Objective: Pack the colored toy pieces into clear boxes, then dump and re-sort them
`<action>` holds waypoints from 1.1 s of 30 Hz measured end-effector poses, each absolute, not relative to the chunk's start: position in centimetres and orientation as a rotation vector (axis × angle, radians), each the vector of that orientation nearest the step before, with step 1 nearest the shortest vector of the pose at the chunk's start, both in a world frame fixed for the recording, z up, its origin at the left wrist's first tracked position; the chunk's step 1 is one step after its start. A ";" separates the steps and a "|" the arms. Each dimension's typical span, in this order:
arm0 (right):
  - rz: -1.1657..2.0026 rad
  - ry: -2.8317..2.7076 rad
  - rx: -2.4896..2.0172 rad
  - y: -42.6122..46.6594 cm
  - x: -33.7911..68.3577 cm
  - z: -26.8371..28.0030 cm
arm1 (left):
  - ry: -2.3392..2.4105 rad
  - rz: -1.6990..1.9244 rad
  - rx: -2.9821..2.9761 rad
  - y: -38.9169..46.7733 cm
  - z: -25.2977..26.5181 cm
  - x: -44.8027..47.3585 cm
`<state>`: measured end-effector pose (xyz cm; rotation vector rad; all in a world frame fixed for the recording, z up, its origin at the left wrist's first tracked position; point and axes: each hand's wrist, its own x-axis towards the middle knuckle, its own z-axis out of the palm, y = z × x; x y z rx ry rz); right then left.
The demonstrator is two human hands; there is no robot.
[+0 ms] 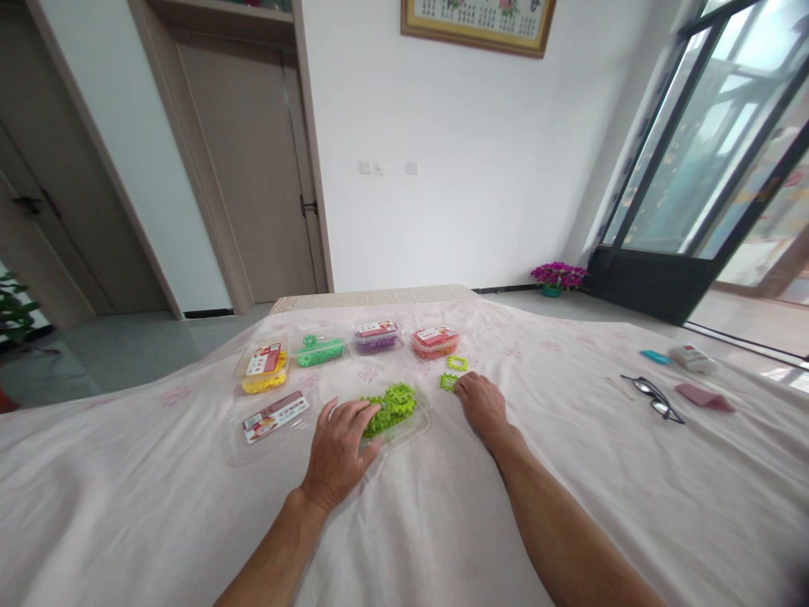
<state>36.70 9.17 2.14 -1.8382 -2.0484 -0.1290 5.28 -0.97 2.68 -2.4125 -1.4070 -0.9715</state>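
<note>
Below the frame's centre, the left hand (341,447), fingers apart, touches heaped lime-green plastic pieces (398,405); rightward, the right hand (483,405), fingers bunched, grip unclear, meets a flat lime-green notched frame (447,382).

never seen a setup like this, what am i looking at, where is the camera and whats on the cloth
There's no machine: a person works bare-handed, and a camera worn on their head looks forward and down. On the cloth, the left hand is over lime pieces in an open tub, with a lid beside it. The right hand has its fingertips at the nearer loose piece; whether either hand grips anything is hard to tell. Farther back, four tubs hold yellow, green, purple and red pieces. Glasses lie off to the right.
</note>
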 end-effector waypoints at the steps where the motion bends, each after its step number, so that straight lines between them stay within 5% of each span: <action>1: -0.131 -2.035 -1.847 9.2 36.7 2.1 | -1.405 -0.976 -2.405 -1.0 2.7 5.3; 14: -0.056 -1.974 -1.814 9.1 36.4 2.3 | -1.296 -0.933 -2.522 -1.0 2.2 5.2; 22: 0.513 -1.526 -1.213 9.2 33.5 3.7 | -1.313 -0.960 -2.492 -0.9 2.1 5.4; 33: 0.338 -2.417 -0.927 5.5 30.4 9.1 | -1.342 -0.975 -2.502 -0.8 1.7 5.3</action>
